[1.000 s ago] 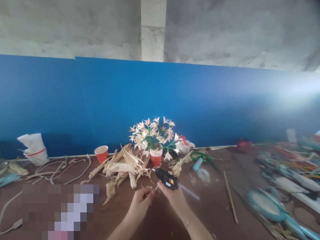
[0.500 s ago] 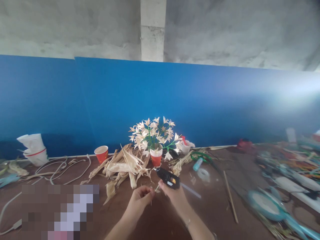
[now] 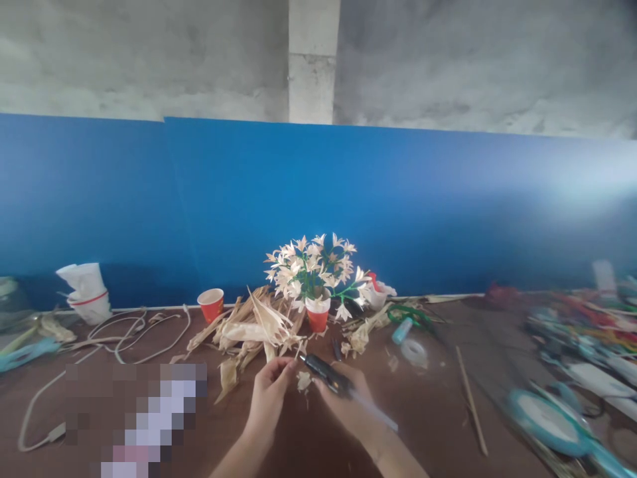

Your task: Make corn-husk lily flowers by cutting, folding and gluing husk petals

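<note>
My right hand [image 3: 351, 398] is wrapped round a black hot glue gun [image 3: 326, 374] with a clear glue stick [image 3: 375, 410] out of its back. Its nozzle points left and up, close to the fingertips of my left hand [image 3: 269, 392]. Those fingers are pinched together on a thin pale strip, mostly hidden and too small to make out well. Just below the nozzle is a small pale husk flower [image 3: 303, 380]; whether it is held or lies on the table I cannot tell. Beyond my hands, a red and white paper cup [image 3: 317, 318] holds a bunch of pale flowers [image 3: 311, 269] on green stems.
Dried corn husks [image 3: 249, 332] lie heaped behind my left hand. Another red cup [image 3: 212, 305], a white cable [image 3: 119, 338] and a white container [image 3: 89, 302] are further left. On the right are clear tape [image 3: 414, 352], a stick [image 3: 472, 401] and a turquoise roll [image 3: 547, 421].
The glue gun has turned and moved so its nozzle is at my left fingertips. My left hand has tilted more upright. The whole view has shifted slightly.
</note>
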The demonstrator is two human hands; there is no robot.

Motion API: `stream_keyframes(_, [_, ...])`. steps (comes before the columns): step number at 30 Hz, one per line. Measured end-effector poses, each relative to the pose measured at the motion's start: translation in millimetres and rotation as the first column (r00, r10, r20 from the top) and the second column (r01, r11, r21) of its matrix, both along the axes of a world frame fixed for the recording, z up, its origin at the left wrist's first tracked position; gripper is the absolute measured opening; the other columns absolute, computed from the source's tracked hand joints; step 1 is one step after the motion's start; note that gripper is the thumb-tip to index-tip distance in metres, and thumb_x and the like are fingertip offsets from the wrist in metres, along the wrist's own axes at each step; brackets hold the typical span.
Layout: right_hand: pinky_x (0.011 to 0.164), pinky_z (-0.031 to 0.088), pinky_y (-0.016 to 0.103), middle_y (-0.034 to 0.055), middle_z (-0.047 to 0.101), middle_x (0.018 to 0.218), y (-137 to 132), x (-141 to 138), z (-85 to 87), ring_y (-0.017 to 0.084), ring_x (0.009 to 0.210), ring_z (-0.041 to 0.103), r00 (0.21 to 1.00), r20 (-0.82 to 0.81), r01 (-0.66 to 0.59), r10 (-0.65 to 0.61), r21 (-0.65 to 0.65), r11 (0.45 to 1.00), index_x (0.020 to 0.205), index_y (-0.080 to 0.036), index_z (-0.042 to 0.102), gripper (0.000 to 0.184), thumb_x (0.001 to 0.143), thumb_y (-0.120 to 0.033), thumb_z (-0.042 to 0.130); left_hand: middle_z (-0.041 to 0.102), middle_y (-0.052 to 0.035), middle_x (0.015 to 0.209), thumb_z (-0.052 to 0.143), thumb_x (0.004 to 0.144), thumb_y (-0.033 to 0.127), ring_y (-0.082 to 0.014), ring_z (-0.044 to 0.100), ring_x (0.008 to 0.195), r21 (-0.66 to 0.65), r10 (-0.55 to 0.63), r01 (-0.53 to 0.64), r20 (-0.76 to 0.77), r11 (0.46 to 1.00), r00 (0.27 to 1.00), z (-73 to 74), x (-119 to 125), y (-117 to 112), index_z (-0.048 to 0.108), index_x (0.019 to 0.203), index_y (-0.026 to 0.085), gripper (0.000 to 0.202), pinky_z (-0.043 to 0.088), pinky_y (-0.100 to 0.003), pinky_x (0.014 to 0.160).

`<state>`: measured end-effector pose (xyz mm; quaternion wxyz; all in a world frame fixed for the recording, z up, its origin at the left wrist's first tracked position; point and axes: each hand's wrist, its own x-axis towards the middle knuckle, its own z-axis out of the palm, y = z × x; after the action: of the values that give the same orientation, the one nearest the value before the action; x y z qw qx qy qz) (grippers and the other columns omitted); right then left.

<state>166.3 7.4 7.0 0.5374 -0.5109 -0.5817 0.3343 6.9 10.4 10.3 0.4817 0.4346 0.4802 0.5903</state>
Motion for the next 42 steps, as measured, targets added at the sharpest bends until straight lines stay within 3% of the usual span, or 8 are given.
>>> stream_keyframes(8, [0.054, 0.048, 0.024, 0.0036, 0.066, 0.059, 0.9, -2.9, 1.6, 0.017, 0.056, 0.06, 0.992, 0.087, -0.09, 0.087, 0.03, 0.995, 0.067, -0.016, 0.066, 0.021, 0.069, -0.036, 0.063, 0.062, -0.0005, 0.063, 0.068, 0.064, 0.045, -0.0131, 0.053, 0.059, -0.005, -0.002, 0.002, 0.023, 1.0, 1.0, -0.8, 2.4, 0.2, 0.064, 0.072, 0.013, 0.033, 0.038, -0.021, 0.055])
stream_keyframes(15, [0.055, 0.048, 0.024, 0.0041, 0.067, 0.061, 0.7, -4.1, 0.1, 0.018, 0.059, 0.061, 0.995, 0.085, -0.051, 0.046, 0.056, 0.997, 0.071, -0.017, 0.068, 0.02, 0.066, -0.036, 0.064, 0.058, 0.0013, 0.055, 0.07, 0.059, 0.051, -0.0097, 0.046, 0.048, -0.044, 0.006, -0.005, 0.02, 0.999, 1.0, 1.1, 3.8, -1.0, 0.064, 0.07, 0.012, 0.041, 0.034, -0.02, 0.047])
stream_keyframes(22, [0.051, 0.044, 0.022, 0.0016, 0.062, 0.055, 2.1, -1.5, 1.3, 0.015, 0.053, 0.057, 0.985, 0.151, -0.096, 0.088, 0.046, 0.994, 0.06, -0.016, 0.063, 0.019, 0.069, -0.033, 0.06, 0.06, 0.0003, 0.058, 0.071, 0.06, 0.047, -0.0114, 0.051, 0.053, -0.013, 0.001, 0.0, 0.031, 1.0, 1.0, -1.4, 3.3, 0.5, 0.064, 0.07, 0.012, 0.037, 0.037, -0.02, 0.051])
stream_keyframes(31, [0.049, 0.042, 0.021, 0.0017, 0.062, 0.057, 1.1, -0.6, 4.5, 0.015, 0.054, 0.055, 0.974, 0.191, -0.131, 0.122, 0.038, 0.991, 0.063, -0.016, 0.063, 0.017, 0.072, -0.029, 0.056, 0.055, 0.0028, 0.052, 0.07, 0.058, 0.049, -0.0091, 0.046, 0.045, -0.048, -0.004, 0.007, 0.054, 0.999, 0.999, 3.1, 5.4, -2.4, 0.064, 0.068, 0.013, 0.038, 0.035, -0.02, 0.046])
stream_keyframes(42, [0.054, 0.044, 0.022, 0.0, 0.062, 0.055, 3.6, 1.9, -7.0, 0.014, 0.053, 0.056, 0.983, 0.177, -0.063, 0.049, 0.077, 0.995, 0.062, -0.017, 0.063, 0.008, 0.065, -0.024, 0.061, 0.054, 0.0034, 0.051, 0.071, 0.059, 0.049, -0.0081, 0.044, 0.044, -0.05, -0.016, 0.021, 0.091, 0.999, 0.996, 1.7, 5.5, -1.9, 0.063, 0.069, 0.013, 0.038, 0.034, -0.02, 0.045])
